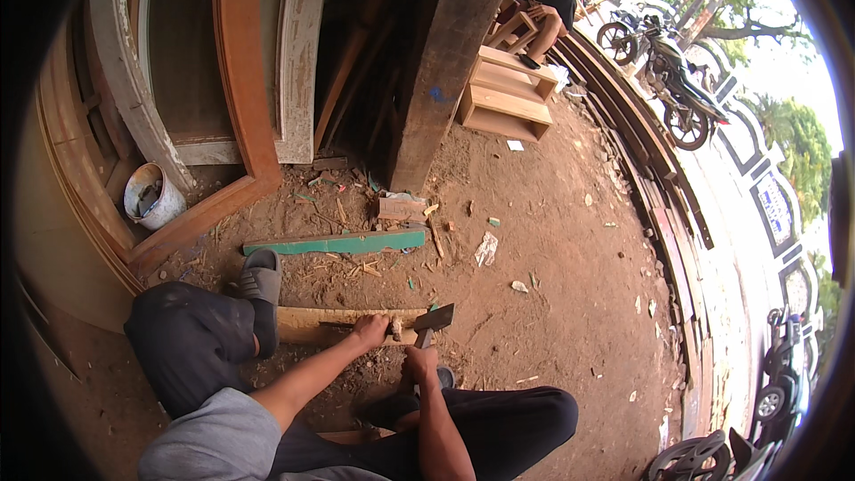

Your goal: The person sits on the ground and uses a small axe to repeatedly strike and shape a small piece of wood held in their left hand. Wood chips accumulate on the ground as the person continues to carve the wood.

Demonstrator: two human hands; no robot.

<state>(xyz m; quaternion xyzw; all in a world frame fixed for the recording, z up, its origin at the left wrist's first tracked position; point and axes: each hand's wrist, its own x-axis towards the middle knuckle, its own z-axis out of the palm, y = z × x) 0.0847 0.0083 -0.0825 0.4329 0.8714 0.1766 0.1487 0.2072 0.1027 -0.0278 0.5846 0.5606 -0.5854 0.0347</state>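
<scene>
Two hands: both low in the head view, over a wooden plank (343,324) lying on the dirt ground (552,303).
Left hand (370,331): rests on the plank's right end, fingers curled in a closed grip around a small piece there; what the piece is cannot be told.
Right hand (420,363): closed grip on the handle of a hatchet (429,322), whose dark head sits at the plank's right end, just beside the left hand.
Foot: a grey sandal (260,278) presses on the plank's left end.
Nearby: a green board (337,243) lies beyond the plank; a white bucket (153,197) stands by door frames at left.
Background: another person sits by wooden shelves (506,93); motorcycles (668,71) are parked at right.
</scene>
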